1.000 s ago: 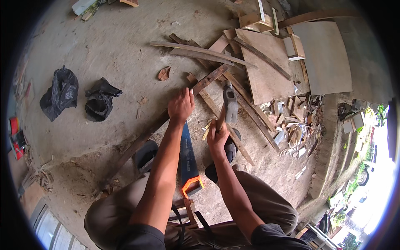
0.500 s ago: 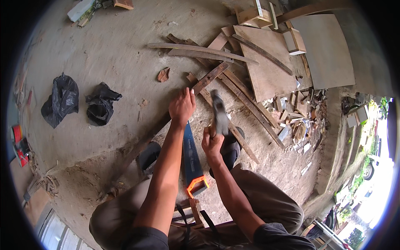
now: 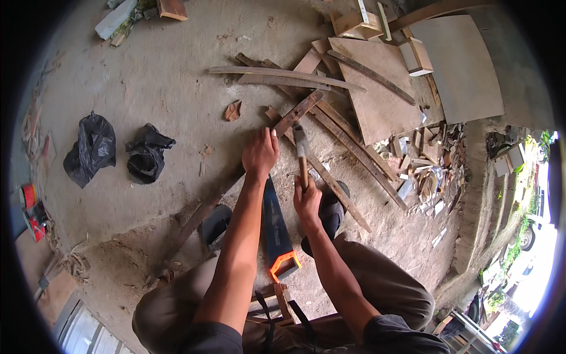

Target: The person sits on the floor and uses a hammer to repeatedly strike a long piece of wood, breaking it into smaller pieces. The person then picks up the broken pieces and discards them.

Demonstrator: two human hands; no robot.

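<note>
My left hand (image 3: pixel 260 154) is closed round a long, dark wooden beam (image 3: pixel 305 107) that slants from the lower left up to the right. My right hand (image 3: pixel 308 202) grips the handle of a hammer (image 3: pixel 301 143). The hammer's head is at the beam's edge, just right of my left fingers; I cannot tell whether it touches. Between my forearms lies a handsaw (image 3: pixel 277 227) with a dark blade and an orange and black handle. A long wooden strip (image 3: pixel 336 203) passes beneath the beam and runs down to the right, beside my foot.
Several planks and strips (image 3: pixel 283 75) lie crossed beyond the beam, next to a plywood sheet (image 3: pixel 377 88). Wood scraps (image 3: pixel 427 153) are heaped at the right. Two black plastic bags (image 3: pixel 91 150) sit on the floor at the left. A dry leaf (image 3: pixel 233 110) lies near the beam.
The hammer has come down toward the beam, its blurred head now sharper and lower over the wood. My left hand keeps its hold on the beam. The whole view has shifted slightly.
</note>
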